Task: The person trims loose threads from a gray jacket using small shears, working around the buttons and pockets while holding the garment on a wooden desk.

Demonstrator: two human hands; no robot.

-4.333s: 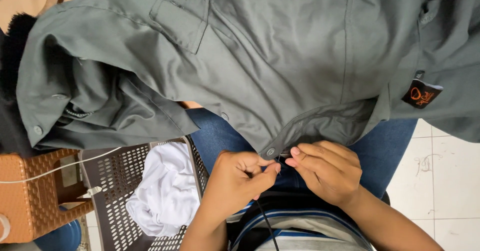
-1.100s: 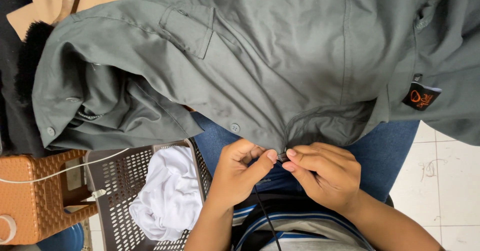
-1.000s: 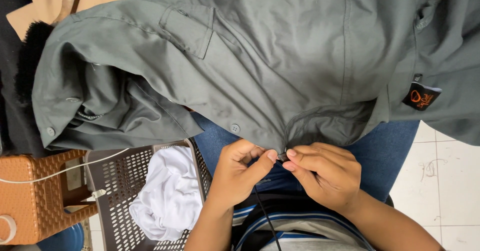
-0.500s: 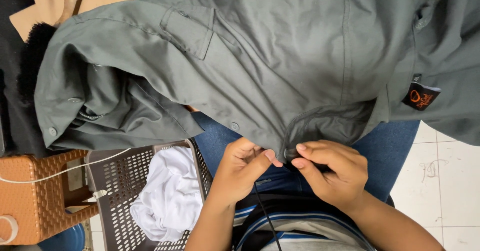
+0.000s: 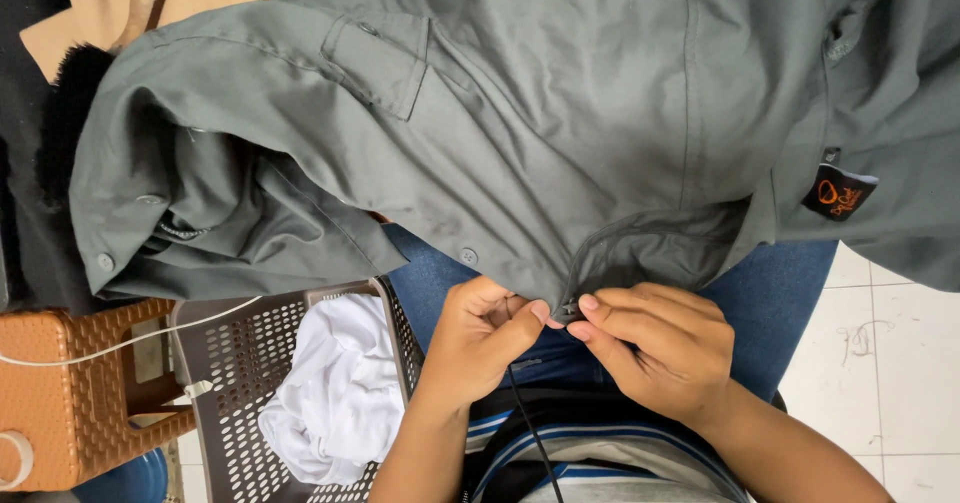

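A grey-green shirt (image 5: pixel 560 123) lies spread over my lap and jeans (image 5: pixel 790 293), with a buttoned chest pocket (image 5: pixel 375 63) and a small black-and-orange tag (image 5: pixel 838 195) at the right. My left hand (image 5: pixel 480 338) pinches the shirt's front edge near a button (image 5: pixel 468 257). My right hand (image 5: pixel 660 348) pinches the same edge from the other side, fingertips touching at a small dark item I cannot make out. A thin black thread or cord (image 5: pixel 525 418) hangs down from that spot.
A grey perforated plastic basket (image 5: pixel 215 383) at the lower left holds a crumpled white cloth (image 5: pixel 335 393). A brown woven stool (image 5: pixel 70 393) with a white cable (image 5: pixel 120 343) stands beside it. Tan fabric (image 5: pixel 130 3) lies at the top left. White floor tiles (image 5: pixel 890 363) show at the right.
My hands stayed at the shirt's lower front edge, fingertips drawing apart briefly and then meeting again. The shirt shifted slightly right in view.
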